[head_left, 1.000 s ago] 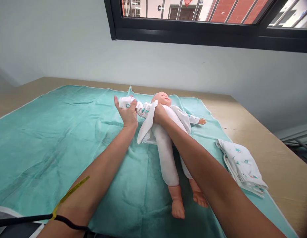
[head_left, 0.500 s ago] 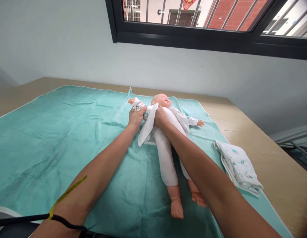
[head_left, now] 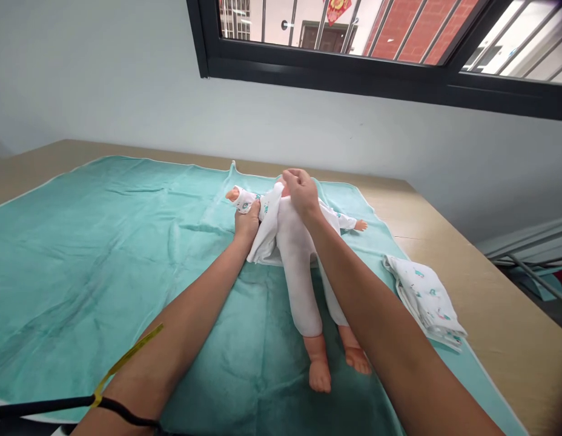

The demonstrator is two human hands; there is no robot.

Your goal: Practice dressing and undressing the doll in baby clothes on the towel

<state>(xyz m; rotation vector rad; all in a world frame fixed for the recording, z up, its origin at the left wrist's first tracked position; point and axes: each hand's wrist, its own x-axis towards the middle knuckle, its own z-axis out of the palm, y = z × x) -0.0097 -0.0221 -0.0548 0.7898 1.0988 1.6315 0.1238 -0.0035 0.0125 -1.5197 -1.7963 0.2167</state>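
Observation:
A baby doll [head_left: 301, 275] in a white body lies on its back on a teal towel [head_left: 103, 242], bare feet toward me. A white printed garment [head_left: 267, 233] is half on it, open at its chest. My left hand [head_left: 247, 220] is closed on the garment by the doll's sleeved arm. My right hand [head_left: 300, 191] is raised over the doll's head and hides the face, its fingers pinched on the garment's edge near the collar. The doll's other arm [head_left: 353, 224] sticks out to the right.
A folded white printed cloth [head_left: 424, 297] lies at the towel's right edge. The towel covers a wooden table [head_left: 490, 284] set against a pale wall under a dark-framed window [head_left: 353, 66]. A black cable and yellow strap [head_left: 99, 399] cross my left forearm.
My left hand slid from the doll's sleeve end down to its upper arm. My right hand rose from the chest to above the head, which is now hidden.

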